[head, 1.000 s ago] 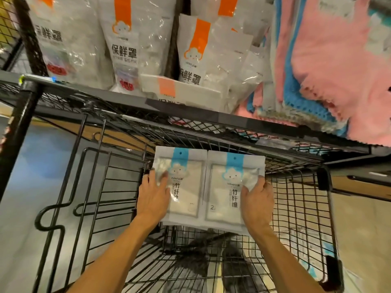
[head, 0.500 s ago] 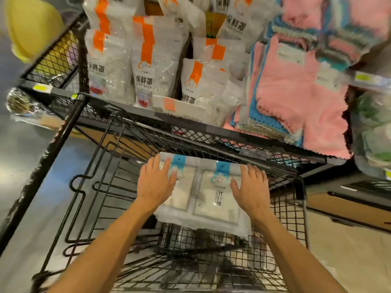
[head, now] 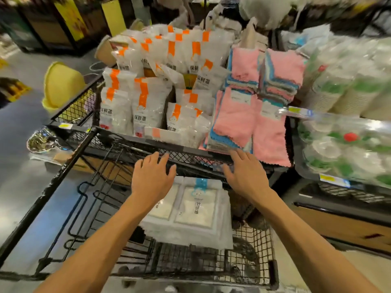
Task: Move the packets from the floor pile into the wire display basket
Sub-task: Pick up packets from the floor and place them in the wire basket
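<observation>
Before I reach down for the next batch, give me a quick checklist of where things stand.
1. Left hand free, fingers straight: ok.
2. Right hand free, fingers spread: ok.
3. Blue-label packets lying flat in the wire basket: ok.
4. Packets side by side, not slipping off: ok.
5. Room left in the basket in front of the stack: ok.
6. Floor pile within reach: cannot tell, out of view.

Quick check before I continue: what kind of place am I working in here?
Most likely a household-goods shop aisle. Wire display racks carry hanging orange-labelled packets, stacks of pink cloths and wrapped disposable cups, with yellow price tags on the shelf edges.
</observation>
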`<state>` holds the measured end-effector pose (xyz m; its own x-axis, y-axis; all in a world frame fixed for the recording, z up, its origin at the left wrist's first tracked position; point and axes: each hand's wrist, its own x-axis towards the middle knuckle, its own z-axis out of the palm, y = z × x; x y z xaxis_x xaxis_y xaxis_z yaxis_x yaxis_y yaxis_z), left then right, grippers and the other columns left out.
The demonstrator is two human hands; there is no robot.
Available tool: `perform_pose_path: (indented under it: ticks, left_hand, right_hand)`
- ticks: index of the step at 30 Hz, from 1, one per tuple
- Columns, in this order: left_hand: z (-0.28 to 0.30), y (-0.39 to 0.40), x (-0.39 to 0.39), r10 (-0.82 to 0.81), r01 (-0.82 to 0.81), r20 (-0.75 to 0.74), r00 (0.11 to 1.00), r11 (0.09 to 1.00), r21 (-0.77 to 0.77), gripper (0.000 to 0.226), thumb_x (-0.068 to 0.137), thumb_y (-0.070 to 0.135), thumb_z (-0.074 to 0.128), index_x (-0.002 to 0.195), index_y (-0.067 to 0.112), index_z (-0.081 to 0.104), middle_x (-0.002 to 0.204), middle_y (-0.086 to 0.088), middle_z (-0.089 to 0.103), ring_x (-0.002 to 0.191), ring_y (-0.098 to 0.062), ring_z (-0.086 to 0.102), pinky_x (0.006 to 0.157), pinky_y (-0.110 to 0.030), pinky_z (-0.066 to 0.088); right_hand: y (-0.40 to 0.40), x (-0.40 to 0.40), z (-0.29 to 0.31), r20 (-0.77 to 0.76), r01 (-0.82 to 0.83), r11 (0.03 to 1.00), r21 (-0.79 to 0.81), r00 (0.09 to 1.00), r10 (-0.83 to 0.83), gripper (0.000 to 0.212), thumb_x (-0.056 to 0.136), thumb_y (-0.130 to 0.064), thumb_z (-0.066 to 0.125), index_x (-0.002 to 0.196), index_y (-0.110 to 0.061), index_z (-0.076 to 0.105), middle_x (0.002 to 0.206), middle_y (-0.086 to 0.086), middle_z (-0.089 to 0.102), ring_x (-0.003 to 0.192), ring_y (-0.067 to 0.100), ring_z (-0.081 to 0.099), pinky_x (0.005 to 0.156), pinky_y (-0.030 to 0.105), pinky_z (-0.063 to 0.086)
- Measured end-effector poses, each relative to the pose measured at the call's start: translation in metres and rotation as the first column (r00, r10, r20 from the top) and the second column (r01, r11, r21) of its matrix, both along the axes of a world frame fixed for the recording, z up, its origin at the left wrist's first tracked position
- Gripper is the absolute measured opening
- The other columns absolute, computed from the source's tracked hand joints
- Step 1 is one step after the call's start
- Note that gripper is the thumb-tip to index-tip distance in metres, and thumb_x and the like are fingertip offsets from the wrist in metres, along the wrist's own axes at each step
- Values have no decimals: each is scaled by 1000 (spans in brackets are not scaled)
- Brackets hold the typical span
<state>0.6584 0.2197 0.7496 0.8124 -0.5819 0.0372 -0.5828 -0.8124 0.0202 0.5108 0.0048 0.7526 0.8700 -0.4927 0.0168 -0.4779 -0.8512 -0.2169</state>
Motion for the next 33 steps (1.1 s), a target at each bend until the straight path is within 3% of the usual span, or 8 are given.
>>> perform_pose_path:
  ticks: [6,13,19,23,28,33]
  left_hand:
    - [46,-15,-24,-171,175,62,983,981,-86,59,104,53,34,151,20,46,151,-7,52,138,-29,47,113,-46,33]
    - [67,-15,-58,-445,448,53,894,892,-62,62,104,55,32,155,20,39,157,-5,44,143,-29,41,117,-47,30]
    - [68,-27,-134,-699,699,37,714,710,-86,72,97,59,21,152,19,46,152,-6,51,138,-30,48,112,-48,35]
    - [72,-34,-205,-815,816,51,577,573,-75,64,105,56,24,156,20,39,155,-5,47,140,-27,45,111,-45,35]
    - [73,-46,-280,-899,899,49,435,432,-68,62,105,56,32,155,20,40,154,-4,48,140,-26,46,111,-47,41]
    - [66,-58,-353,-938,939,42,343,341,-54,63,105,57,29,158,23,35,159,-2,42,145,-23,41,116,-45,34]
  right_hand:
    - [17,-48,54,45,136,991,4,990,-136,58,106,-42,46,156,-13,37,153,13,47,139,34,42,111,41,34]
    - [65,-123,78,60,395,918,-41,918,-392,61,106,-47,44,156,-13,38,153,11,48,139,33,44,112,42,37]
    - [118,-231,89,65,641,765,-63,767,-638,60,105,-47,46,155,-15,40,153,8,49,140,28,44,114,40,36]
    - [153,-306,92,76,766,642,-39,642,-763,59,107,-46,44,156,-14,39,157,7,46,145,27,40,118,38,31]
    - [187,-387,91,96,871,492,-11,490,-866,57,107,-46,44,155,-15,38,155,5,47,143,26,42,113,37,36]
    - [202,-463,79,63,929,370,21,368,-928,60,106,-50,41,158,-21,32,160,2,42,144,24,42,109,39,41]
